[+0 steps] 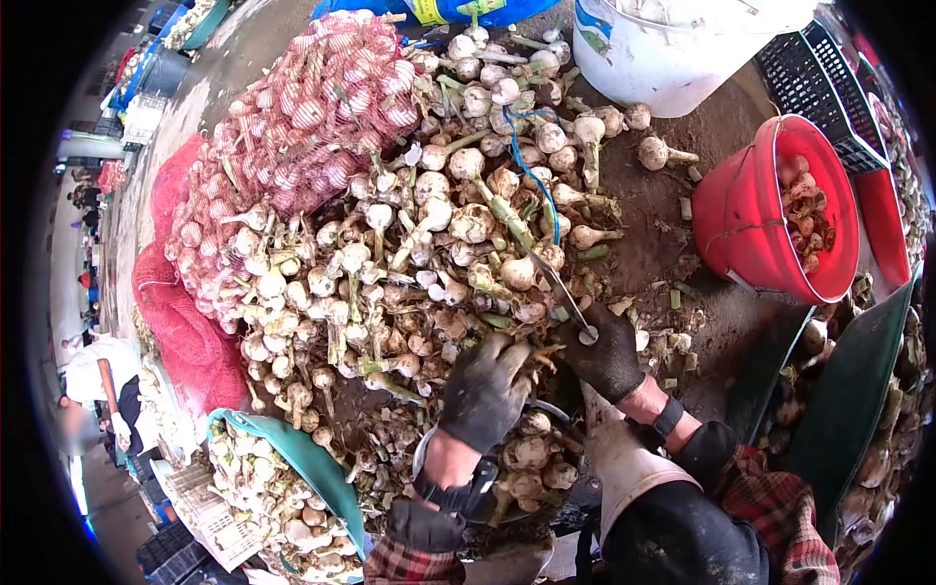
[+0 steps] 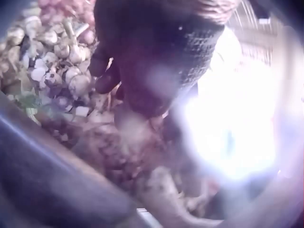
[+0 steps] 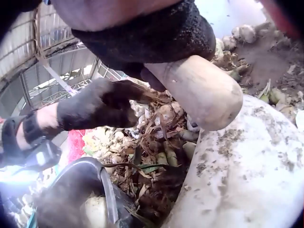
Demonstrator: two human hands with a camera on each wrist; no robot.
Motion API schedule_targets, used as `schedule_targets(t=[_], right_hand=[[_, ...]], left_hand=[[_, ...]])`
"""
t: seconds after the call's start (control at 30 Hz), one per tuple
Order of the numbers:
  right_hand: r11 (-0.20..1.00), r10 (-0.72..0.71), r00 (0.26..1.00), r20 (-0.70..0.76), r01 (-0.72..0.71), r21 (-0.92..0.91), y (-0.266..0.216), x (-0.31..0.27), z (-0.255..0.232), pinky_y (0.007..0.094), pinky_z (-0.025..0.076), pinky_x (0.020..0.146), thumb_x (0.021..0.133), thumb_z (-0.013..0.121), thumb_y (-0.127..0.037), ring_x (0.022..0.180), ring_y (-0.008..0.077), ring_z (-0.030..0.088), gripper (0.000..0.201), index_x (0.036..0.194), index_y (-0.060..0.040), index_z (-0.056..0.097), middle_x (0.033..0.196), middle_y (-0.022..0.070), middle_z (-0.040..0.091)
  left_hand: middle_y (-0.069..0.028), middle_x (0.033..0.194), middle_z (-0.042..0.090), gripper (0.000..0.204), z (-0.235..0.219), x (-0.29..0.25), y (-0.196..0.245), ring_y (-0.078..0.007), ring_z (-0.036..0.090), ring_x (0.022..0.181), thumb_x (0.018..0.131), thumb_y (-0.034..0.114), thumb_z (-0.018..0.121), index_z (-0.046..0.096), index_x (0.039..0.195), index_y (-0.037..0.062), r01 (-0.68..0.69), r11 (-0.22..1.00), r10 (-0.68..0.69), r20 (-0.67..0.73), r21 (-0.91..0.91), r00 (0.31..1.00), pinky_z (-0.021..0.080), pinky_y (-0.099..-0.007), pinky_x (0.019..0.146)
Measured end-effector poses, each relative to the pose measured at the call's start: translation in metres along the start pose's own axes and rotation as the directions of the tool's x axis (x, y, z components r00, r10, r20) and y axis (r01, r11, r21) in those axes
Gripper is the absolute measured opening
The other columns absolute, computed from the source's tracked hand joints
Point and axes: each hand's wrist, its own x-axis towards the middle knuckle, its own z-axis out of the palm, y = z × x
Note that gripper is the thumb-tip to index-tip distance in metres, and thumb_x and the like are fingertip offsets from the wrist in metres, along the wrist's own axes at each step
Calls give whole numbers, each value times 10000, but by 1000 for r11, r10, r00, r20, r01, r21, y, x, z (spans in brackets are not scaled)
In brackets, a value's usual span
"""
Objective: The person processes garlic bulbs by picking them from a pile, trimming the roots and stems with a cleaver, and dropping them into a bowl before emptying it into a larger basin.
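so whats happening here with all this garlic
A person in dark work gloves is working at a big heap of white garlic bulbs. The left hand grips a garlic bulb by its dry roots, while the right hand holds a thin metal blade. A round red plastic bucket nearby holds bulbs.

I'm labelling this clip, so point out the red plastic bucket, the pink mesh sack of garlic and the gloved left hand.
red plastic bucket (image 1: 746, 210): head view, outer wall.
pink mesh sack of garlic (image 1: 312, 117): head view, sack's middle.
gloved left hand (image 1: 485, 392): head view, back of hand.

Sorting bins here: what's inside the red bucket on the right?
The red bucket holds trimmed garlic bulbs piled against its far wall. Its rim hides the bottom, so how deep they lie cannot be seen.
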Motion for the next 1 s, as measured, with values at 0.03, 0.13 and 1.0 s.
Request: schedule_targets(t=[0.03,0.13,1.0], right_hand=[[999,-6,999,-38,4,-36,3,-2,-1,441,450,546,760,666,-161,632,388,587,186,734,-40,526,669,186,567],[995,55,996,-73,-61,-80,6,-4,-9,448,448,547,764,658,-168,635,394,584,183,729,-41,530,651,192,561],[846,-324,839,437,464,-264,-54,-14,-45,453,489,614,669,730,-244,768,341,602,385,909,-28,520,861,147,543]], left_hand=[[-123,1124,568,400,10,21,-6,-278,596,921,715,112,648,583,1107,63,-104,972,95,51,211,994,489,-407,776],[-95,1165,567,457,51,55,-33,-280,579,943,776,133,546,531,1232,109,-255,794,260,71,552,963,460,-437,783],[-121,1153,599,549,9,-24,-11,-257,569,1070,781,251,732,512,1232,26,-206,978,199,-196,-16,960,470,-379,889]])
